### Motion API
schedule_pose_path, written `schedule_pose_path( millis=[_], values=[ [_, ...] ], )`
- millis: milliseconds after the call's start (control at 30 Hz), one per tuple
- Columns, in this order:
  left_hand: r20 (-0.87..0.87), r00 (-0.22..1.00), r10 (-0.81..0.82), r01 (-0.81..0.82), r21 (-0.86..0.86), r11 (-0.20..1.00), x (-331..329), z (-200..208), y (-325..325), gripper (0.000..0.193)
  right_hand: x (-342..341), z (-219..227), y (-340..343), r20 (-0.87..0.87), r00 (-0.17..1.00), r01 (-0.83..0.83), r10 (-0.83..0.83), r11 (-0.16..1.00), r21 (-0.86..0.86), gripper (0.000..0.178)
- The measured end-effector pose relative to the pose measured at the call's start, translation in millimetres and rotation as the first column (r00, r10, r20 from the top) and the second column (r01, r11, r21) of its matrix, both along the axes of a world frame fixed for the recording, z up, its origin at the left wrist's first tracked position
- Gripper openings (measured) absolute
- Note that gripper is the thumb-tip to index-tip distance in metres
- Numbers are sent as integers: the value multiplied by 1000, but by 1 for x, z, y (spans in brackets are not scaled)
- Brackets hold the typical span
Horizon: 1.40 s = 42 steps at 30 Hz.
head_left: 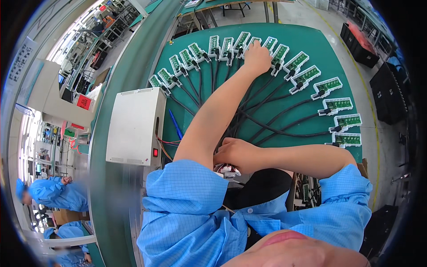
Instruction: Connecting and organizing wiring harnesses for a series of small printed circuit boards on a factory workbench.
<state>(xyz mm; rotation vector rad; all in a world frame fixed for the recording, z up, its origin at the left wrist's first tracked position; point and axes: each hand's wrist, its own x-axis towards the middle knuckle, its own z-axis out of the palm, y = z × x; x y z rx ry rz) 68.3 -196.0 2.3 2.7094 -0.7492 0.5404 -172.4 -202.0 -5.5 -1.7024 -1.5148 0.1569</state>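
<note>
Several green circuit boards in white plastic housings [327, 86] lie fanned in an arc on the green table. Black cables [284, 131] run from them toward the near middle. My left hand [258, 58] reaches to the far side of the arc, its fingers curled down over a circuit board in a white housing [254, 41]; the fingertips are partly hidden. Close to the table's near edge, my right hand [238, 154] is closed around the gathered cables where they come together. White connectors and thin wires [227, 169] stick out just below it. My left forearm covers part of the bundle.
A beige metal box [133, 127] with a lit red switch [155, 152] stands left of the cables. A blue pen [175, 124] lies beside it. Black bins [360, 46] stand on the floor at right. Other people in blue [58, 194] work at far left.
</note>
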Motion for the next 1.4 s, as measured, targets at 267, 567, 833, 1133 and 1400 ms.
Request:
schedule_pose_path(
  millis=[267,567,833,1133,1400],
  values=[
    [-138,990,-40,46,35,998,-3,17,-2,61,-2,3,-3,-12,1000,4,-4,1000,13,30],
    [-72,936,-344,329,-166,930,-5,8,44,94,2,15,4,47,995,-91,92,996,-13,38],
    [-501,846,-180,166,-75,983,-242,122,157,43,-3,11,-5,-161,962,213,-220,975,-61,21],
    [-357,897,-259,23,-547,837,-334,56,203,25,6,-15,-15,-171,949,267,-265,964,-14,22],
    [120,987,-103,115,-98,989,-353,59,174,12,-5,36,-8,-485,856,271,-182,955,121,7]
  ],
)
